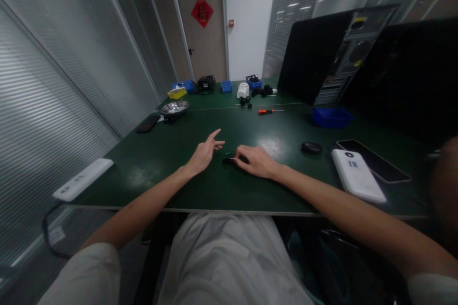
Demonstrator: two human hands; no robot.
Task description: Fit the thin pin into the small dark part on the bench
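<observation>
My left hand point(203, 155) hovers over the green table with its fingers stretched out and apart, holding nothing. My right hand point(255, 159) rests on the table, thumb and forefinger pinched together. At those fingertips lies a small dark piece point(227, 161) with a pale, thin bit on its right end. What the pinch holds is too small and too covered to name. A tiny green part point(227, 153) lies on the table between my two hands.
An orange-handled screwdriver point(266, 111), metal bowl point(175, 108) and blue tray point(332, 117) lie further back. On the right are a black mouse point(311, 147), a white power bank point(358, 175) and a phone point(374, 161). A computer case point(352, 57) stands behind. Part of another person shows at right.
</observation>
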